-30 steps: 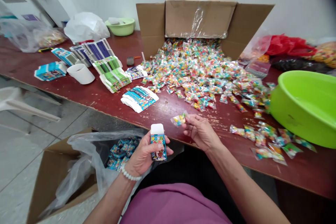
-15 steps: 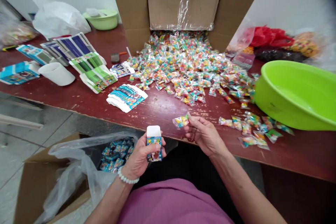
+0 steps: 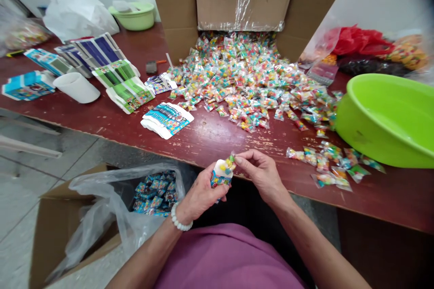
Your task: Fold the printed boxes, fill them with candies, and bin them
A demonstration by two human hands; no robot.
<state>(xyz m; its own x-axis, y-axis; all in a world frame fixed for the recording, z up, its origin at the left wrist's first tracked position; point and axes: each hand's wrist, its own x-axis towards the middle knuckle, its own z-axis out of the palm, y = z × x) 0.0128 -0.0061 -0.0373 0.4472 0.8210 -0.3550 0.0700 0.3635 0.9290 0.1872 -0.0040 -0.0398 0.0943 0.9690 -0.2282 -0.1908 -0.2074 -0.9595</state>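
Over the near edge of the red-brown table (image 3: 217, 144), both hands meet. Left hand (image 3: 203, 192): closed around a small blue printed box (image 3: 222, 180), top end up; fingers and thumb cover part of its front. Right hand (image 3: 259, 171): thumb and fingertips in a narrow pinch on one end of a clear candy packet (image 3: 229, 162), which sits at the mouth of the box (how far inside, cannot tell).

Surroundings. Beyond the hands, a large heap of wrapped candies (image 3: 244, 81) spills from an open cardboard carton (image 3: 246, 0) lying on its side. To the right, a big green basin (image 3: 373, 131) flanks the heap; a loose cluster of packets (image 3: 322, 167) lies between it and the table edge, just beyond the right forearm. Left of the heap: a fan of flat blue boxes (image 3: 167, 119), then green flat boxes (image 3: 124, 86), with a white roll (image 3: 77, 87) beside them. Far back left, a smaller green basin (image 3: 135, 18) stands near a white bag (image 3: 79, 16); far right, a red bag (image 3: 359, 40).

Below, left: a floor carton (image 3: 50, 230) with a clear plastic liner (image 3: 101, 207), holding many small blue packs (image 3: 156, 192). Left forearm hides part of the liner.
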